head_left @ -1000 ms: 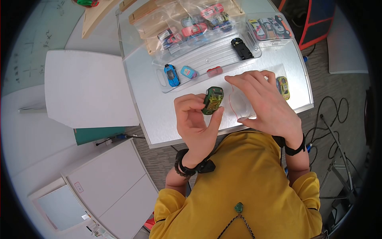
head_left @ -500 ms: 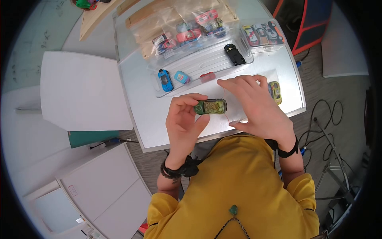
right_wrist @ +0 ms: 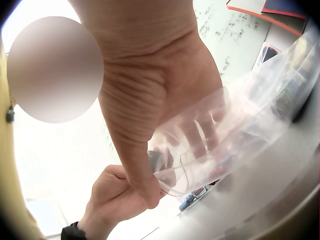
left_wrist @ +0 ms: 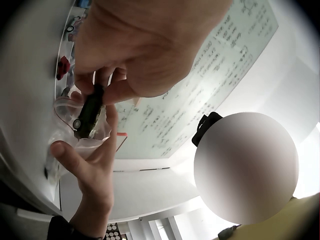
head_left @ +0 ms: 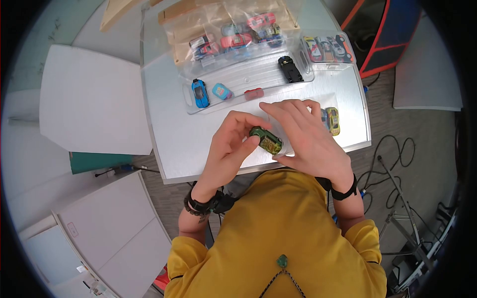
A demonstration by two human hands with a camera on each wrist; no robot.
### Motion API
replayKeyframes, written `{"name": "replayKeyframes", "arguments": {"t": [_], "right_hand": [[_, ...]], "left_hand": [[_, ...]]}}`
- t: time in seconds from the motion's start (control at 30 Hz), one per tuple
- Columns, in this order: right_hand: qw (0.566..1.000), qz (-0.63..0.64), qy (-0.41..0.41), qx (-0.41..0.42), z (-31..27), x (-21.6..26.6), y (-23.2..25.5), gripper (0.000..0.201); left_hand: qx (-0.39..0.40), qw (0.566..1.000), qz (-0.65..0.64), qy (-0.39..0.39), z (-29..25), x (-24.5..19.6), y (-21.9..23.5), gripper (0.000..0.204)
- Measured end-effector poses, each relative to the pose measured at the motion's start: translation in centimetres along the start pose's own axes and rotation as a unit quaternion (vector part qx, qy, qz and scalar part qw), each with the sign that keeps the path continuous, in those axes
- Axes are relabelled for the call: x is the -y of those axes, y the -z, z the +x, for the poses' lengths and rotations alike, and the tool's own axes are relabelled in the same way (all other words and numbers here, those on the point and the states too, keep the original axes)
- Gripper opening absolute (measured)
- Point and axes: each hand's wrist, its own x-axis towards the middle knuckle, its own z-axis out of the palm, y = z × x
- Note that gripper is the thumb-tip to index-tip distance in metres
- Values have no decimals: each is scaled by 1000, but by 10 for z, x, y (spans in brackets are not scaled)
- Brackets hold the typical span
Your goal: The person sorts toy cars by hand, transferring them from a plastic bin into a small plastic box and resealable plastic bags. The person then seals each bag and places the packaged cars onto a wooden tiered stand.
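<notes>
My left hand [head_left: 223,151] pinches a small green toy car [head_left: 267,141] between thumb and fingers, at the mouth of a clear zip bag [right_wrist: 245,142]. My right hand [head_left: 314,136] holds that bag with its mouth spread, thumb at one side and fingers at the other; a red line runs along the bag's opening. In the left wrist view the car [left_wrist: 91,116] points into the mouth, its front end overlapping the plastic. Past the right hand, a yellow-green toy car [head_left: 333,121] lies within the bag, beside a partly hidden bluish one.
Beyond the hands is a clear plastic tray [head_left: 238,82] with a blue car [head_left: 200,93], a blue-and-pink toy [head_left: 222,91], a red car [head_left: 254,93] and a black car [head_left: 290,69]. Behind it lies a plastic bag of several cars [head_left: 236,40]. A clear box [head_left: 343,60] holds more cars.
My left hand has turned the green car and brought it rightward to the bag's mouth. The right hand keeps its hold on the bag.
</notes>
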Motion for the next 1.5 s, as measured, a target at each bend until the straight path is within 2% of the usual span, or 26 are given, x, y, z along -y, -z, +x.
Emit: {"name": "replayKeyframes", "arguments": {"t": [0.03,0.1,0.33,0.43,0.53,0.6,0.63,0.7,0.83,0.9,1.0,1.13,1.2,1.4,1.5], "right_hand": [[1000,0,0,-1,0,0,0,101],[1000,0,0,0,0,0,-1,100],[1000,-7,1,-6,1,1,-5,99],[1000,-9,2,-7,1,1,-8,99],[1000,-10,2,-10,2,0,-10,100],[1000,-8,3,-13,3,-1,-11,100],[1000,-7,4,-15,3,-2,-12,100],[1000,-6,5,-18,3,-3,-12,101],[1000,-3,0,-14,4,-5,-13,101],[1000,-4,2,-14,3,-6,-14,101],[1000,-4,2,-16,4,-6,-15,99],[1000,6,-2,-17,1,-7,-13,98],[1000,8,-2,-18,1,-8,-12,99],[1000,10,4,-23,0,-10,-14,99],[1000,9,-1,-23,-1,-12,-14,99]], "left_hand": [[-1,1000,-2,1,0,0,-4,34],[-63,998,-8,-1,1,-2,-14,35],[-106,993,40,28,4,11,-22,39],[-138,989,53,24,7,14,-30,34],[-155,981,112,18,7,16,-34,24],[-159,958,241,-7,7,15,-35,18],[-159,957,241,-7,7,15,-35,18],[-150,930,326,-82,5,13,-34,17],[-127,904,389,-123,-5,9,-29,24],[-32,885,441,-148,-9,10,-27,31],[-2,868,466,-171,-9,13,-32,39],[8,854,493,-164,-8,10,-35,45],[3,830,533,-162,-7,8,-35,49],[24,826,546,-140,-5,14,-42,60],[36,829,542,-132,-3,14,-42,56]]}}
